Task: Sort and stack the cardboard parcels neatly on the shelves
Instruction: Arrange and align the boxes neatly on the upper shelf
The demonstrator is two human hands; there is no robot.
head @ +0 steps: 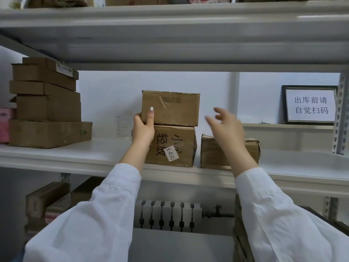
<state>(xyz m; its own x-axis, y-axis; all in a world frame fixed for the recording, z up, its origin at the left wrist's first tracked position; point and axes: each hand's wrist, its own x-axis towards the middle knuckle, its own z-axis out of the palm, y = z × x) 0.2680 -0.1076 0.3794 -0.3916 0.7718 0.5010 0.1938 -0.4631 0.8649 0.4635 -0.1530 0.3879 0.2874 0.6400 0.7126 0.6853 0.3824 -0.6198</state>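
So the top parcel (171, 108) sits on the middle shelf (94, 154), stacked right on a second parcel (173, 146) that carries a tilted white "K-4545" sticker. Its long axis runs left to right along the shelf, and the broad front face with the barcode label and a strip of clear tape points out toward the camera. It overhangs the parcel under it a tiny bit on both ends. The printing on the lower one is turned on its side. The person's left hand (143, 127) grips the top parcel's lower left corner, with the thumb flat up the front face and the fingers wrapped round the left end. The right hand (226, 125) is up in the air with its fingers (219, 110) spread and loose, holding nothing, a bit blurry, in front of a third, crumpled parcel (209, 154) that stands just beside the stack. Further left on the same shelf there's a taller pile of flat boxes (47, 103), and a framed sign (310, 105) leans at the back right. Both arms are in white sleeves.
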